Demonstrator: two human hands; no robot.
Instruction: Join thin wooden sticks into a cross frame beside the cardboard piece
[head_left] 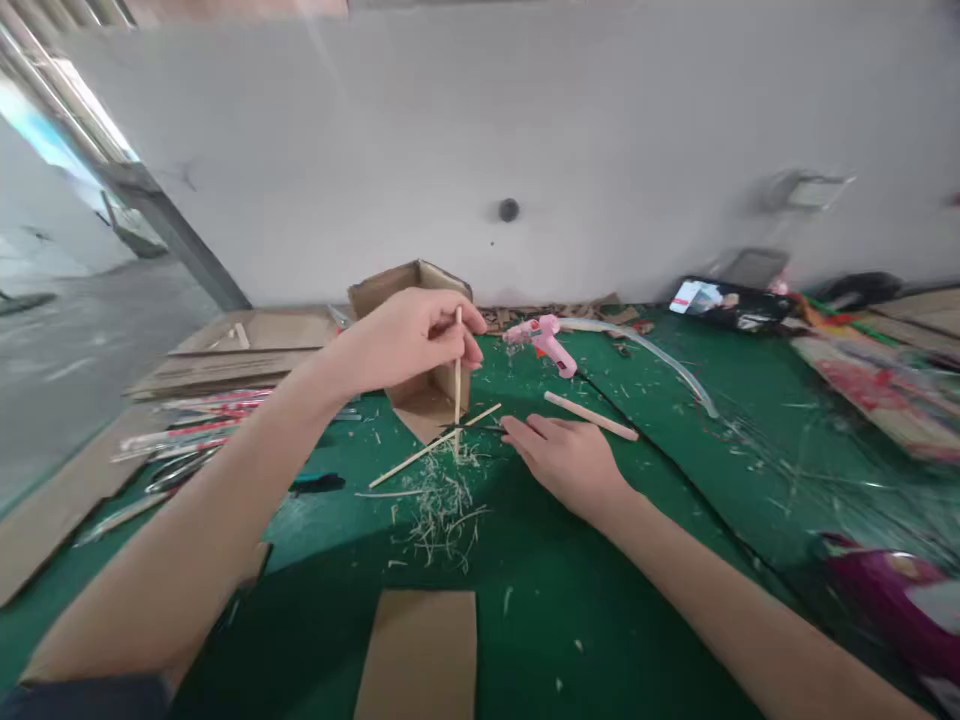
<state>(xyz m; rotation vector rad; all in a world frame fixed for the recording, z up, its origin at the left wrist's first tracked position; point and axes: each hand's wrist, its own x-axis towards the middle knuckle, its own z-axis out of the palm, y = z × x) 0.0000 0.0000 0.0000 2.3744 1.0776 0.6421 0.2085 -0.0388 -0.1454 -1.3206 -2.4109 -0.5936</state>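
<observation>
1. Both hands are busy mid-table: the left hand (427, 340) is up, thumb and fingers pinched around a slim pale stick (458, 392) that stands upright, and the right hand (566, 455) is low, fingers closed on a thin dark tool (487, 428) that runs level across the stick's lower part; just what tool, I can't tell.
2. Closest in, at the bottom edge, a flat cardboard piece (421, 655) lies on the green tabletop (540, 620).
3. Just beyond it, look at that, a scatter of curly pale shavings (446, 515) spreads below the upright stick's foot.
4. Right there too, a second stick (409, 465) lies slantwise, passing close by the upright one.
5. Over to the left of the shavings sit a small dark object (319, 483), then scissors (180, 468) and clear packets with red markings (187, 425).
6. Beyond the right hand, a thicker pale rod (592, 415) rests near a black cord (675, 465).
7. Behind the left hand, an open cardboard box (431, 392) shows its brown inside.
8. Farther on, a pink glue gun (555, 345) lies beside a curved translucent tube (652, 350).
9. Far right, a phone (731, 303) with a lit screen is propped near the pale wall (375, 150), which closes off the view.
</observation>
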